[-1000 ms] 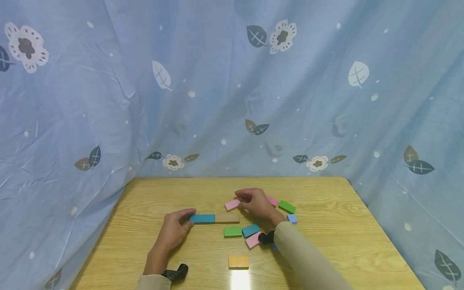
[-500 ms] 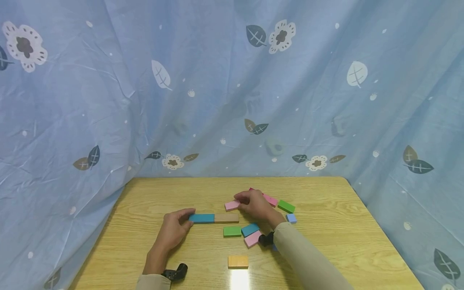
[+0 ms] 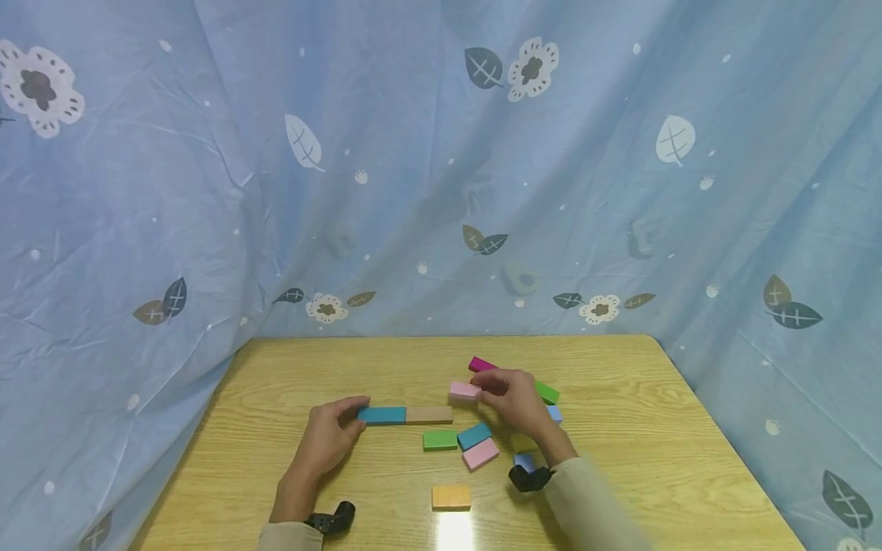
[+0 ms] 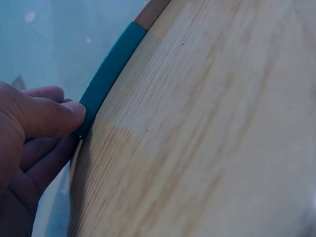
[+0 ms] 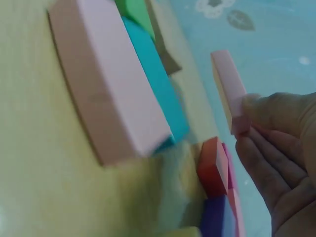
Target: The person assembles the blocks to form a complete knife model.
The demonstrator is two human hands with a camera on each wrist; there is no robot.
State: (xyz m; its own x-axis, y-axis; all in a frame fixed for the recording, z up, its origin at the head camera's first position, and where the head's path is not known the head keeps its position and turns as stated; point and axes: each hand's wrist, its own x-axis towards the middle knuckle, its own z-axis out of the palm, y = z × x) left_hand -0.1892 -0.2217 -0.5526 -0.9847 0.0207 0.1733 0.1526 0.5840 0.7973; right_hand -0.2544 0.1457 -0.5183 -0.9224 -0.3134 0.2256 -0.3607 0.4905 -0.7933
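Observation:
My left hand (image 3: 333, 434) pinches the left end of a blue block (image 3: 383, 415), its thumb on the near side in the left wrist view. A natural wood block (image 3: 429, 415) lies end to end with the blue one, forming a straight row. My right hand (image 3: 513, 402) pinches the right end of a light pink block (image 3: 465, 391) between thumb and fingers. In the right wrist view that pink block (image 5: 230, 91) appears raised above the table. Behind the right hand a magenta block (image 3: 483, 364) shows, and a red block (image 5: 214, 167) sits below the fingers in the right wrist view.
Nearer me lie a green block (image 3: 439, 441), another blue block (image 3: 474, 435) and a second pink block (image 3: 480, 454). An orange block (image 3: 451, 497) is toward the front. A green block (image 3: 547, 392) lies right of my hand. A blue patterned curtain (image 3: 413, 191) hangs behind the table.
My right hand has moved to the right, carrying the light pink block with it and turning it more level. The left hand and the blue-and-wood row stay in place.

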